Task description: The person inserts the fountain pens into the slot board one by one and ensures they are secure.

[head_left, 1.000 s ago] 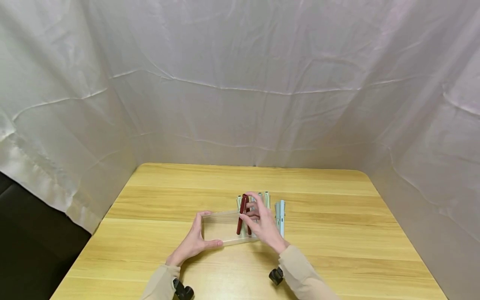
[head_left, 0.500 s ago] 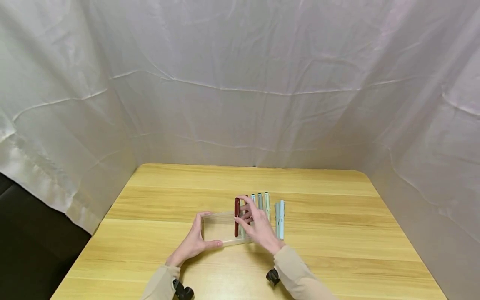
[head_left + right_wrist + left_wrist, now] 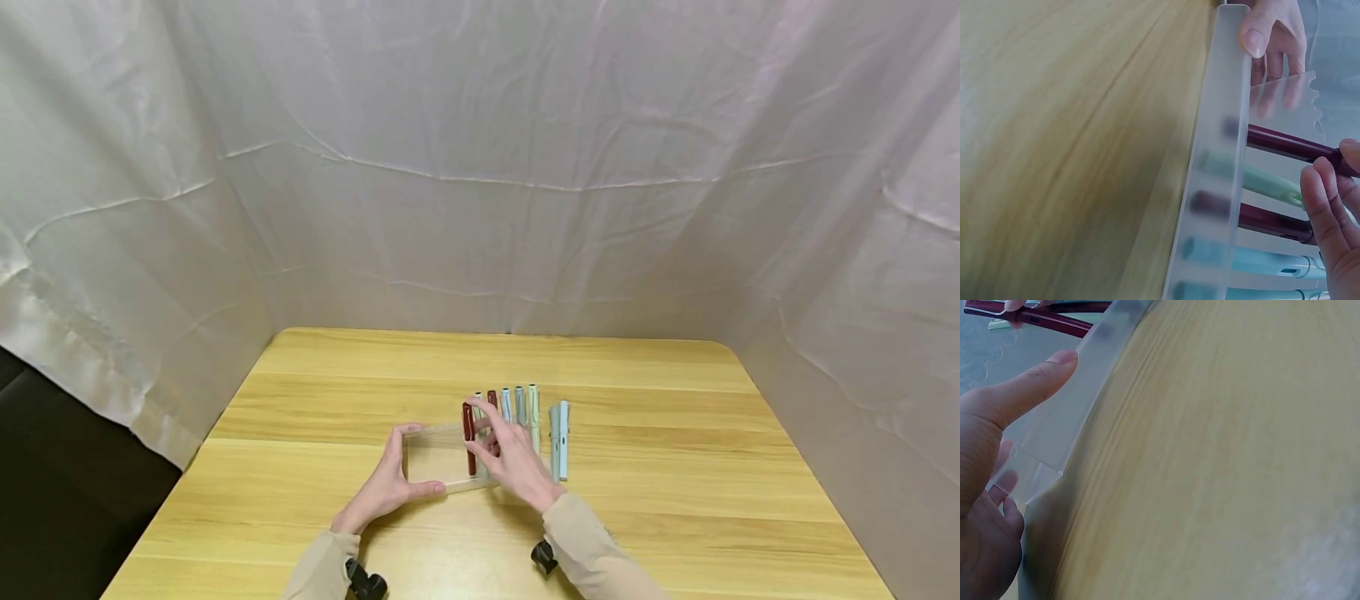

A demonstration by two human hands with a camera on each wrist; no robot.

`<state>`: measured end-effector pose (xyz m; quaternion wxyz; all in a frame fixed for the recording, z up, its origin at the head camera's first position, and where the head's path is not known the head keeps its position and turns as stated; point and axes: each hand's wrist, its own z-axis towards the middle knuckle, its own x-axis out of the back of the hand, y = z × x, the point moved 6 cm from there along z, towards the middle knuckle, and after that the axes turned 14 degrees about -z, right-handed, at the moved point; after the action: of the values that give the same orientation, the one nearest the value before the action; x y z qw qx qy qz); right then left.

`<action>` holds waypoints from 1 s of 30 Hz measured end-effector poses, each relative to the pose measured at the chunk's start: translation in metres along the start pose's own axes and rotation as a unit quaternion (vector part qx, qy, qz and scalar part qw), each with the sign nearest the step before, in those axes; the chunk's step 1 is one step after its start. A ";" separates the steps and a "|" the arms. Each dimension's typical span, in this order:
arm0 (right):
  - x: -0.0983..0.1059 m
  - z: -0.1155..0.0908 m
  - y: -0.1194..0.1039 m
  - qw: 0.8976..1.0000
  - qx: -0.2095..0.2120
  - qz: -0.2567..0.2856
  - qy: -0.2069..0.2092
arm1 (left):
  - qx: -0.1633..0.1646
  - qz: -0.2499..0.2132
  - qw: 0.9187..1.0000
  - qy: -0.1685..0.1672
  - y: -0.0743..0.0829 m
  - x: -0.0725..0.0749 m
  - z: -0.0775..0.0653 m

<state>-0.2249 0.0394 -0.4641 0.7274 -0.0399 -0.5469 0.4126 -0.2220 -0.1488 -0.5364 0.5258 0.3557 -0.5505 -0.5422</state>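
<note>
From the head view I see the left hand gripping the left end of a clear, frosted plastic tray, thumb and fingers spread across its width. My right hand pinches a slim dark red pen between thumb and fingers, over the tray's middle. To that pen's right, a row in the tray runs: a pale green pen, a second dark red pen, a light blue pen, a grey-blue pen and another pale green pen. Two more bluish pens lie side by side on the light wooden table, beyond the tray's right end.

Through the left wrist camera, I have the thumb pressed on the near wall and fingertips showing through the clear end.

On the right wrist camera, the pinched pen's lower end shows blurred behind the frosted wall; I cannot tell whether it touches the tray floor.
</note>
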 end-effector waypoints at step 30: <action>-0.001 0.010 -0.012 0.991 0.044 -0.116 0.053 | -0.022 0.019 1.000 -0.007 0.005 0.000 -0.001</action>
<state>-0.2266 0.0270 -0.4542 0.7993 0.0341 -0.4902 0.3458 -0.2202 -0.1483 -0.5320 0.5399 0.3294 -0.5486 -0.5468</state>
